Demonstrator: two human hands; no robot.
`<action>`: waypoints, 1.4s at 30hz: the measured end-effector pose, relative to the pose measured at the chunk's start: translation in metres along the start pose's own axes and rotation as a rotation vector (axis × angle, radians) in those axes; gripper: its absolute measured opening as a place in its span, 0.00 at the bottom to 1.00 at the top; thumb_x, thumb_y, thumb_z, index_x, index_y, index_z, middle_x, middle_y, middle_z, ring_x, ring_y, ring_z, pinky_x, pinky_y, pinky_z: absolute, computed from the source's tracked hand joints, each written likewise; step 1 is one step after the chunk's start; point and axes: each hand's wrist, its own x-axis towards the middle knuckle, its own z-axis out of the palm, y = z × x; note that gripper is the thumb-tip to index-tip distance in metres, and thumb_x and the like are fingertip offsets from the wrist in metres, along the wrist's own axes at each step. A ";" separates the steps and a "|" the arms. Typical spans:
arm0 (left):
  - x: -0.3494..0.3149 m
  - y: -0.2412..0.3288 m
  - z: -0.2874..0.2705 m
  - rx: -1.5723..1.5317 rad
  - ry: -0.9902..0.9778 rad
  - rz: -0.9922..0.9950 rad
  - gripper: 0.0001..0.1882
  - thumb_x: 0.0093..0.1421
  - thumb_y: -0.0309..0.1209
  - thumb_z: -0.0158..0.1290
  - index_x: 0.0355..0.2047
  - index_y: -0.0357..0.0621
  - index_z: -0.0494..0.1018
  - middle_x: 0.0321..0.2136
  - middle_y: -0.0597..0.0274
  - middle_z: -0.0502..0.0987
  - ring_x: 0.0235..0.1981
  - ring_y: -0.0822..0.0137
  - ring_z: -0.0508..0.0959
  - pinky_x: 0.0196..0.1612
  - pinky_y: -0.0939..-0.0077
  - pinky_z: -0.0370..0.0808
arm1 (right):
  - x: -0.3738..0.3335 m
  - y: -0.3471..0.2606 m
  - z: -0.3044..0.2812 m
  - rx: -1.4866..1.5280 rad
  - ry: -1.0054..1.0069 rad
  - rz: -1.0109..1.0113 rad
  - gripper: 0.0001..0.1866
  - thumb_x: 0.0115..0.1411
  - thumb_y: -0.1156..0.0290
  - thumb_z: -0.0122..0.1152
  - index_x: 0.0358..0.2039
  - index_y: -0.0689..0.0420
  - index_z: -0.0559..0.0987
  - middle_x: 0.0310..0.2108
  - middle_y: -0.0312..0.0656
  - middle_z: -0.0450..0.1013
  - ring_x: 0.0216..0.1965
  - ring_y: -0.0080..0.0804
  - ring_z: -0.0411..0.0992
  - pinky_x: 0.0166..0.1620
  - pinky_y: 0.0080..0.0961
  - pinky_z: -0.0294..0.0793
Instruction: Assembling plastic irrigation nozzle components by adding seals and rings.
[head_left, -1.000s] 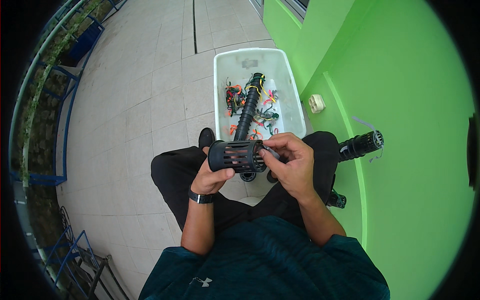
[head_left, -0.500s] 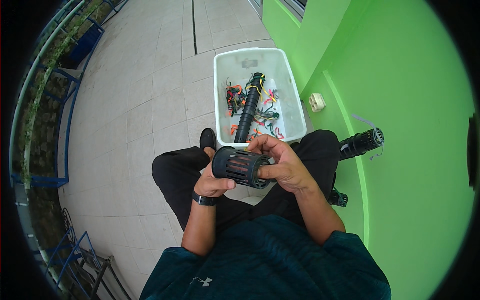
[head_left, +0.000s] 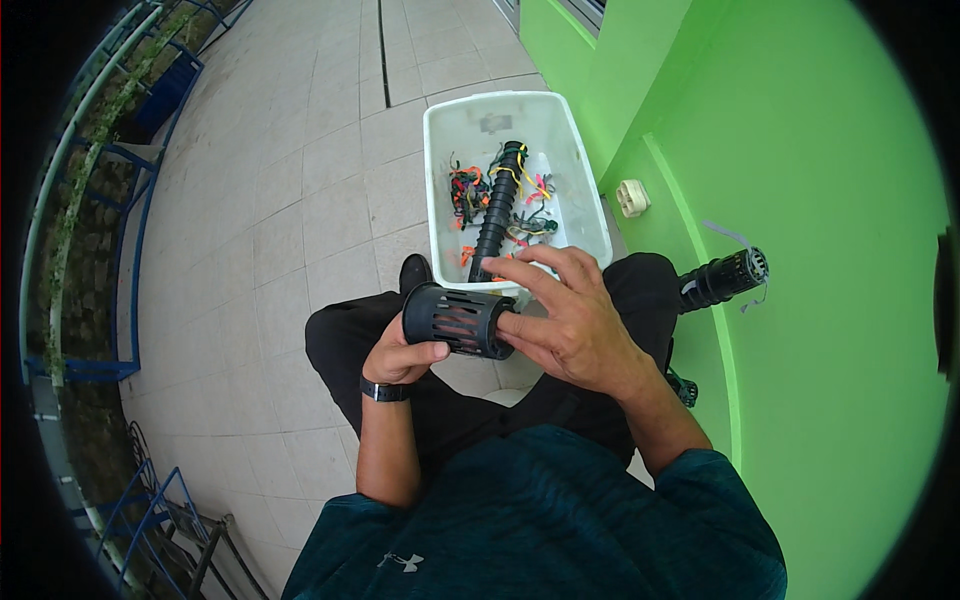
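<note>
A black slotted cylinder (head_left: 455,318) lies sideways above my lap. My left hand (head_left: 400,358) grips it from below at its left end. My right hand (head_left: 565,325) covers its right end, fingers spread, with fingertips pressed into the opening. Just beyond it stands a white plastic tub (head_left: 448,135) on the tiled floor. Inside the tub a black ribbed tube (head_left: 497,208) rests among a tangle of coloured wires (head_left: 465,190).
A green wall (head_left: 800,150) runs along my right side. A black slotted cylinder (head_left: 722,278) sticks out of it, and a white socket (head_left: 632,197) sits lower on it. Blue railings (head_left: 90,370) and plants edge the tiled floor on the left.
The black cylinder has turned in my hands and shifted slightly left. My right hand has moved from gripping its top to covering its right end with fingers spread.
</note>
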 end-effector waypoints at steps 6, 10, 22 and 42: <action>-0.002 0.007 -0.003 -0.011 -0.020 -0.042 0.33 0.50 0.19 0.61 0.58 0.30 0.63 0.50 0.50 0.76 0.52 0.60 0.76 0.59 0.63 0.70 | -0.006 0.007 0.012 0.279 -0.011 0.025 0.08 0.47 0.71 0.70 0.30 0.53 0.82 0.56 0.40 0.71 0.56 0.45 0.65 0.57 0.43 0.62; 0.002 0.004 -0.004 0.036 0.049 -0.055 0.31 0.50 0.24 0.61 0.55 0.30 0.65 0.47 0.49 0.77 0.50 0.58 0.77 0.56 0.62 0.71 | -0.007 0.012 0.018 0.493 -0.028 0.105 0.06 0.52 0.73 0.68 0.31 0.55 0.81 0.54 0.42 0.72 0.57 0.44 0.65 0.58 0.42 0.62; 0.010 -0.017 -0.006 -0.089 0.214 -0.048 0.26 0.58 0.29 0.57 0.55 0.34 0.66 0.47 0.52 0.77 0.46 0.61 0.79 0.50 0.61 0.75 | -0.007 0.024 0.021 1.728 0.279 0.427 0.12 0.65 0.71 0.60 0.47 0.63 0.77 0.33 0.40 0.78 0.32 0.19 0.72 0.37 0.16 0.69; 0.012 -0.004 0.007 -0.063 0.183 0.046 0.22 0.58 0.25 0.58 0.52 0.32 0.69 0.45 0.54 0.78 0.48 0.62 0.78 0.56 0.64 0.71 | -0.010 -0.003 0.055 0.544 0.097 0.464 0.07 0.62 0.68 0.59 0.36 0.57 0.81 0.54 0.39 0.69 0.59 0.39 0.62 0.63 0.36 0.54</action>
